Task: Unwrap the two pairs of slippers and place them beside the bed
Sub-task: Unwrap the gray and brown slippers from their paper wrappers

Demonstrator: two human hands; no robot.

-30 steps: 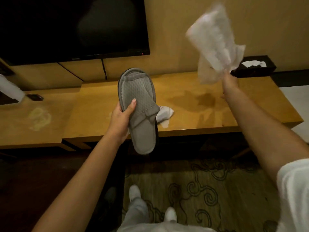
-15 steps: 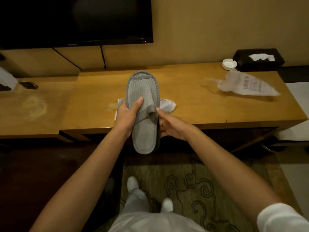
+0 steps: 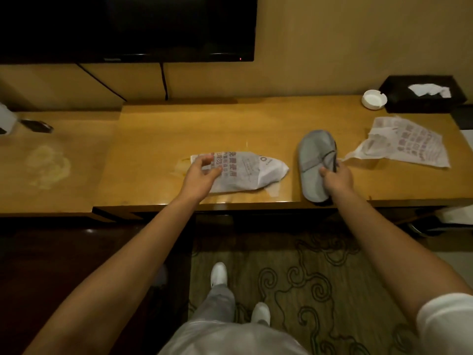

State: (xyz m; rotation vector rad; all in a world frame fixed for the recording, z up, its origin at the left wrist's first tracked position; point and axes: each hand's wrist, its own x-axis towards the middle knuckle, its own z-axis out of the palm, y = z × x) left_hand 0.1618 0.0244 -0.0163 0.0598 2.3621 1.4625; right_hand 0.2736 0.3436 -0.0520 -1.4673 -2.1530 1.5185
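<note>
A grey pair of slippers [image 3: 313,160], stacked together, rests on the wooden desk [image 3: 230,124] right of centre, its heel end over the front edge. My right hand [image 3: 336,179] is shut on its right side. A wrapped pair of slippers in a white printed bag [image 3: 245,172] lies at the desk's middle. My left hand [image 3: 201,172] hovers over the bag's left end with fingers spread, touching or just above it; I cannot tell which. An empty torn wrapper [image 3: 407,142] lies at the right.
A television [image 3: 128,26] hangs above the desk. A white ashtray [image 3: 374,99] and a black tissue box [image 3: 422,94] stand at the back right. A lower wooden unit [image 3: 51,162] adjoins on the left. Patterned carpet [image 3: 307,278] and my feet are below.
The unwrapped grey slippers passed from my left hand to my right and moved right onto the desk. My left hand let go and reached to the wrapped bag.
</note>
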